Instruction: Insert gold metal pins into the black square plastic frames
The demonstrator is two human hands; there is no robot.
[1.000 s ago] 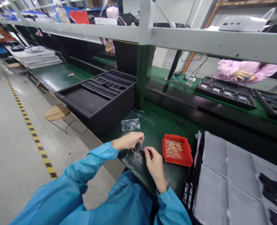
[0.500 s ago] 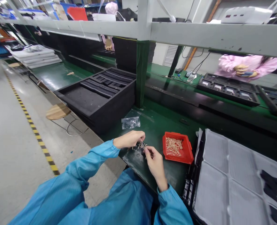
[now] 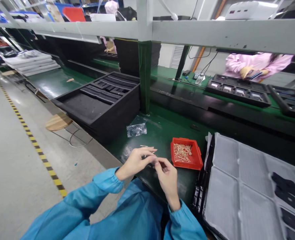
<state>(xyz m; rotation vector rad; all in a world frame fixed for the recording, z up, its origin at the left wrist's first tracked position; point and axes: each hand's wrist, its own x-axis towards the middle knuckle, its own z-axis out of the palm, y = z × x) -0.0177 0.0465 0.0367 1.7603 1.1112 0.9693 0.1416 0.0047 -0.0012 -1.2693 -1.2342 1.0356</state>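
Observation:
My left hand (image 3: 137,161) and my right hand (image 3: 166,173) meet at the fingertips, just over the near edge of the green tabletop. Both pinch at the same spot, and whatever sits between the fingertips is too small and hidden to name. The upper fingers of the left hand stretch out above its thumb. A thin pale piece (image 3: 144,145) lies on the table just beyond the left hand. To the right stands a red tray (image 3: 200,156) holding several thin, pale copper-coloured pieces (image 3: 182,152).
A clear plastic bag (image 3: 137,129) lies beyond my hands. Left of it is a large black foam tray (image 3: 86,105). White-lined trays (image 3: 224,193) with black parts fill the right. A green post (image 3: 145,80) rises behind. Across the bench, a person in pink handles something.
My left hand has lowered, and its thumb side now meets the right fingertips. The small pieces under the hands are mostly covered now. The view has shifted slightly.

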